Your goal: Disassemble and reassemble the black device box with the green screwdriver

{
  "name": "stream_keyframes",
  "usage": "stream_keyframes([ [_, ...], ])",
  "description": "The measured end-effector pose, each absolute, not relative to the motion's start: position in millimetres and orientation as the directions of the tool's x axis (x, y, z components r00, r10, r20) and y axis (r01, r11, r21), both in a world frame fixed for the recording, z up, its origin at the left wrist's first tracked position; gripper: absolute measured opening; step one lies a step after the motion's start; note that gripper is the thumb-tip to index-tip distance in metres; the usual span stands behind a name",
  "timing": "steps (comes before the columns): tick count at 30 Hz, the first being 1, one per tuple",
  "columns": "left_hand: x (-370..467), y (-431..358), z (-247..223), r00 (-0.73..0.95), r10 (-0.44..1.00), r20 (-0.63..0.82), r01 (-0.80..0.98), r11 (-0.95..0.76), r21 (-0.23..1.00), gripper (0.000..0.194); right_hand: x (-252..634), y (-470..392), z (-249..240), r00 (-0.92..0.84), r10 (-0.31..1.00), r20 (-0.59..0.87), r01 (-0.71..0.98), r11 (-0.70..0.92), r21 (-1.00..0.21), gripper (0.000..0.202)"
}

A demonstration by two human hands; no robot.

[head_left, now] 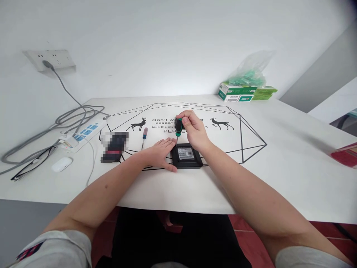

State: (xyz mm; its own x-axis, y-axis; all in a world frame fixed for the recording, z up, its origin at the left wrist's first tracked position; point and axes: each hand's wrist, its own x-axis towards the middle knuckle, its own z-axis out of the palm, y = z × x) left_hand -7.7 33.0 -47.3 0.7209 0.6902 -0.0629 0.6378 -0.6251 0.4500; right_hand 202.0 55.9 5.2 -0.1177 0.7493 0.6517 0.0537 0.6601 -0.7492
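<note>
A flat black square device (187,162) with a white printed label lies near the front of the table. My right hand (196,130) is closed around a green-and-black screwdriver (178,128), held upright with its shaft down at the device's far left corner. Whether the tip sits in a screw is too small to tell. My left hand (159,153) lies flat along the device's left side, fingers stretched forward and thumb apart near the front corner. Just beyond that hand, a second screwdriver (144,134) with a red-and-blue handle rests on the table.
Left of my hands are a pixelated dark object (115,148), a white earbud case (61,164), glasses (35,163) and a power strip (88,131) with coiled grey cable (74,115). Green-and-white boxes (237,92) stand at the back right. Something red (346,155) is at the right edge.
</note>
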Motion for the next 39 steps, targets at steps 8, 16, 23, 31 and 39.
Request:
stream_keyframes([
  [8,-8,33,-45,0.73,0.681,-0.068,0.641,-0.646,0.415,0.142,201,51,6,-0.131,0.807,0.575,-0.096,0.567,-0.818,0.05],
  [16,-3,28,-33,0.706,0.691,-0.155,0.688,-0.619,0.378,0.146,196,51,-1,-0.203,0.801,0.563,-0.272,0.506,-0.818,0.043],
  [23,-1,24,-22,0.69,0.686,-0.231,0.721,-0.623,0.305,0.146,203,56,-9,-0.201,0.697,0.688,-0.019,0.699,-0.714,0.024],
  [31,-2,25,-25,0.693,0.687,-0.221,0.718,-0.629,0.297,0.144,206,59,-6,-0.157,0.547,0.822,0.137,0.837,-0.531,0.028],
  [39,-1,24,-23,0.672,0.7,-0.241,0.737,-0.603,0.304,0.147,199,49,-4,-0.126,0.736,0.665,0.101,0.677,-0.729,0.032],
])
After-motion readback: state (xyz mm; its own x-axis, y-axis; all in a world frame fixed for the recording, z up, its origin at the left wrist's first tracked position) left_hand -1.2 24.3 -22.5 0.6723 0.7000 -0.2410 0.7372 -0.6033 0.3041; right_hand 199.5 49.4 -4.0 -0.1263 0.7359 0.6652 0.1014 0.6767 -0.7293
